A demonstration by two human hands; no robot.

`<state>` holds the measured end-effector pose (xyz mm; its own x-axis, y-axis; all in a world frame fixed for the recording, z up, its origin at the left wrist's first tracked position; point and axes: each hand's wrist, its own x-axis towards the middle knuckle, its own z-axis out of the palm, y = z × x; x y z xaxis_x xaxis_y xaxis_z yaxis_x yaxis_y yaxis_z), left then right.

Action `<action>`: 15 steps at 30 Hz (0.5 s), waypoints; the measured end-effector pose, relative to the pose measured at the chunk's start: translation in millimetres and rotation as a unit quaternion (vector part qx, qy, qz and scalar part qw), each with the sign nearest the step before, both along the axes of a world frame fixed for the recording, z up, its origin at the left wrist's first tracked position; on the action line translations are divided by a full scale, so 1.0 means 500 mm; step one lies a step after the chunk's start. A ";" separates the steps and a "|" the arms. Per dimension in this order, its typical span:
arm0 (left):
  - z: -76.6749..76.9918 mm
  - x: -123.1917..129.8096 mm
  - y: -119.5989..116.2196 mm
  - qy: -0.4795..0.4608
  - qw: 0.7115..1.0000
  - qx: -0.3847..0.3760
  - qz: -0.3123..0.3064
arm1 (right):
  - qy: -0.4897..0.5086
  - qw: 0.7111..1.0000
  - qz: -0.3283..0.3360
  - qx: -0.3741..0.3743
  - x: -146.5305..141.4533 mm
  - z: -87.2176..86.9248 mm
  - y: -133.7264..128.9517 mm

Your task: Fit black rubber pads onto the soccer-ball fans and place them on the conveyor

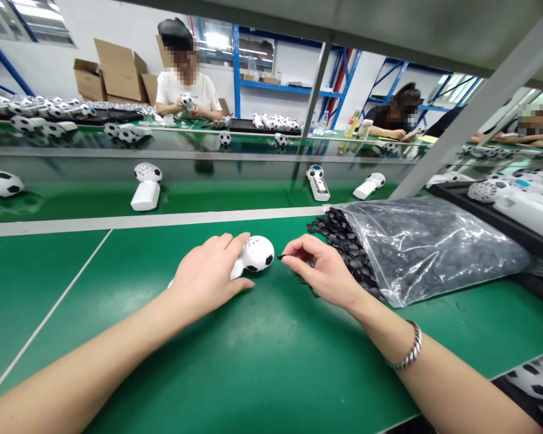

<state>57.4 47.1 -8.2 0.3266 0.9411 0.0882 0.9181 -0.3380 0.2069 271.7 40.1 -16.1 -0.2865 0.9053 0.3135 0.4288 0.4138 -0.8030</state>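
Observation:
My left hand (pixel 212 265) lies over a white handheld device with a round, football-patterned head (pixel 259 253). Its fingers curve over the far side and the thumb sticks out along the near side, while the palm hides most of the handle. Just right of the ball head, my right hand (pixel 319 268) pinches a small black piece (pixel 281 257) between thumb and forefinger. The piece is apart from the ball. Behind the right hand, a heap of small black pieces (pixel 350 247) spills from the mouth of a clear plastic bag (pixel 434 247).
Beyond a white strip (pixel 185 222), several football devices lie on a green belt, one with its handle open (pixel 318 182). A black tray (pixel 461 196) of devices stands at right, near a slanted metal post (pixel 461 114). Across the line, a person (pixel 187 90) holds a device.

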 end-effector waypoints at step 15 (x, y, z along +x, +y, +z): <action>-0.036 0.011 0.023 -0.136 0.983 -0.076 -0.094 | -0.020 0.997 0.048 0.057 -0.024 -0.048 -0.004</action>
